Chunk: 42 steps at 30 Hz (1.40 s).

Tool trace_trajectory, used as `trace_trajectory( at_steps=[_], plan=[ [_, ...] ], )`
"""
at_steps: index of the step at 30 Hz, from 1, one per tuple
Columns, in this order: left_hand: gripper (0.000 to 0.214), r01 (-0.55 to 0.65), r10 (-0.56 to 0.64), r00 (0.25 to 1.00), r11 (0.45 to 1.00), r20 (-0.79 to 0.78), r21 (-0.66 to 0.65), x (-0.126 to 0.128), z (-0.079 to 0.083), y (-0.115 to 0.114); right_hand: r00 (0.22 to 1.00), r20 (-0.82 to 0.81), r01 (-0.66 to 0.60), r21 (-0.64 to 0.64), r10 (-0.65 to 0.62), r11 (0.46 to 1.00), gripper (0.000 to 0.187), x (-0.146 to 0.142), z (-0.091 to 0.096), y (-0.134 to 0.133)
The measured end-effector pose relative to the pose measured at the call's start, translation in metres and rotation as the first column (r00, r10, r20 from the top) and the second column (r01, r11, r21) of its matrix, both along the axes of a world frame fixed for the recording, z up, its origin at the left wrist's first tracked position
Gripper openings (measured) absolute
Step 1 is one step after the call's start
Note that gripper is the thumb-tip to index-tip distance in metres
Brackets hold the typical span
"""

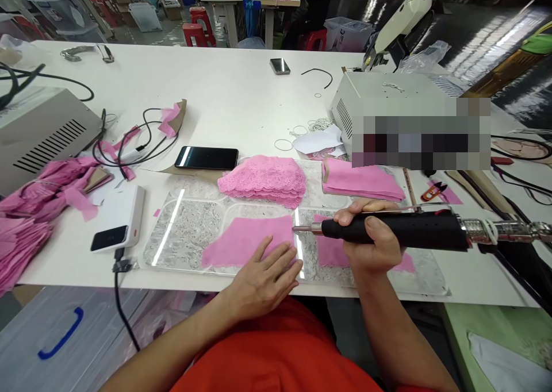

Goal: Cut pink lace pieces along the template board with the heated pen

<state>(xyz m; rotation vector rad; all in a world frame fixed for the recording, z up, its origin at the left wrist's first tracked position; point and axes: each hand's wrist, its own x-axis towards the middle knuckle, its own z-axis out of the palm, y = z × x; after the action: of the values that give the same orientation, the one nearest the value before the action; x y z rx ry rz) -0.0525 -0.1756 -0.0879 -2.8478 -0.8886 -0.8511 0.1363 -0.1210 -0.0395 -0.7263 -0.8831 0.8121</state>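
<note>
The left hand (263, 280) lies flat, fingers (282, 260) spread, on the pink fabric piece (250, 239) on the clear mat (190, 237). The right hand (373, 242) is closed around the black cutting tool (401, 231). No writing is readable.

On my white table (241, 99): a black phone (206, 157) lying flat, a stack of pink lace (264, 179), folded pink fabric (361, 180), a white power bank (118, 218) with its black cable, a grey machine box (41, 132) far left, a second phone (280, 65) farther back, and small orange snips (431, 191). Red stools (198, 25) stand beyond.
</note>
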Motion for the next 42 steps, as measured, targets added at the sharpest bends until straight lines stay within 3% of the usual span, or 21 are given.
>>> trace_trajectory(
  at_steps=[9, 15, 34, 38, 42],
  plan=[
    [0.025, 0.057, -0.057, 0.998, 0.998, -0.023, 0.022, -0.004, 0.002, -0.006, 1.000, -0.018, -0.008, -0.001, 0.008, 1.000, 0.009, 0.004, 0.002, -0.001],
    [0.025, 0.106, -0.104, 0.994, 0.993, -0.044, 0.046, -0.008, 0.002, -0.009, 0.995, -0.029, -0.091, -0.011, 0.091, 0.996, 0.013, 0.015, 0.002, -0.015],
    [0.027, 0.113, -0.112, 0.993, 0.993, -0.036, 0.041, -0.008, 0.002, -0.009, 0.985, 0.000, -0.170, -0.014, 0.170, 0.985, 0.009, 0.012, -0.001, -0.024],
    [0.024, 0.101, -0.101, 0.995, 0.995, 0.009, 0.004, -0.005, 0.008, -0.009, 0.994, -0.014, -0.108, -0.020, 0.108, 0.994, 0.011, 0.018, 0.003, -0.021],
    [0.021, 0.073, -0.072, 0.995, 0.997, 0.062, -0.006, 0.009, 0.013, -0.005, 0.998, -0.038, 0.049, -0.039, -0.051, 0.998, 0.013, 0.038, 0.010, -0.010]
  ],
)
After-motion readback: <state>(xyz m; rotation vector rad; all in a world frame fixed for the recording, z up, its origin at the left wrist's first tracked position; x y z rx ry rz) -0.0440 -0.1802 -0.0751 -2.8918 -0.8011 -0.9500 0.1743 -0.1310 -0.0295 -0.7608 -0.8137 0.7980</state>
